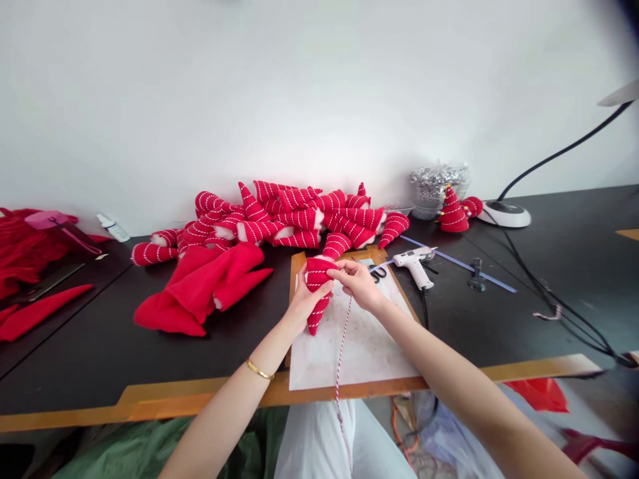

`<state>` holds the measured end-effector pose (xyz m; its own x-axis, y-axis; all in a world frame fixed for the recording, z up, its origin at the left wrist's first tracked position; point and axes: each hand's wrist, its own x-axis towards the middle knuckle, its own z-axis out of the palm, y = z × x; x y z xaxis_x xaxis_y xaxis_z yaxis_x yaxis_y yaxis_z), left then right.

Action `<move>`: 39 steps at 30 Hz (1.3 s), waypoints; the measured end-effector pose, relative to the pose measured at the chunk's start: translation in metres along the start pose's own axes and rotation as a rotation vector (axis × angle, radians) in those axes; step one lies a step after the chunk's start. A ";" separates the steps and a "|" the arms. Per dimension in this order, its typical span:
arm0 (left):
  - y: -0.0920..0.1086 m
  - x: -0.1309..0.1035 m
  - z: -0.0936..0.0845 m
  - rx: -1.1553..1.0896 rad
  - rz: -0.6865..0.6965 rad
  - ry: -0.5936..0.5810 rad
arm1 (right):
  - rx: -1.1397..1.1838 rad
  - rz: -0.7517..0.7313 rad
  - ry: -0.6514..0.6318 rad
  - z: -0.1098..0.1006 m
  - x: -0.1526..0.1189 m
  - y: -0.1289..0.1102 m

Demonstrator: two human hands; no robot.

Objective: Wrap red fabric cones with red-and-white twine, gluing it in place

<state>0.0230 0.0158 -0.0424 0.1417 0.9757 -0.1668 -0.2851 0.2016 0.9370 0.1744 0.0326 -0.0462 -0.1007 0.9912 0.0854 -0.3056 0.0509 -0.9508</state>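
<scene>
A red cone (314, 318) with red-and-white cord wound round it points tip-down toward me above the white sheet (319, 372). My left hand (305, 297) is wrapped round its side. At the cone's wide upper end, my right hand (357, 283) has its fingers pinched on the cord. The loose cord (341, 352) hangs from there over the sheet and the table edge to my lap. Just behind, another striped cone (337, 245) lies at the front of a pile of striped cones (299, 218).
A white glue gun (414, 265) and scissors (378, 272) lie right of my hands, near a blue strip (474, 269). Red unwound cones (200, 289) are at the left. Further right stand a tinsel tub (426, 193), a finished cone (453, 213) and a lamp base (506, 214) with cables.
</scene>
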 end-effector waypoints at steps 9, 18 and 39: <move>0.011 -0.002 -0.005 -0.197 -0.210 0.028 | 0.038 0.010 0.042 -0.004 0.000 -0.009; 0.016 -0.005 -0.008 -0.343 -0.300 -0.061 | 0.033 0.033 -0.014 -0.003 0.000 -0.005; 0.016 -0.003 -0.008 -0.321 -0.257 -0.054 | -0.005 -0.009 0.039 -0.002 -0.001 -0.008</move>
<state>0.0106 0.0167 -0.0288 0.2938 0.8861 -0.3584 -0.5141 0.4626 0.7223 0.1786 0.0318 -0.0387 -0.0609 0.9947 0.0827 -0.3014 0.0607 -0.9516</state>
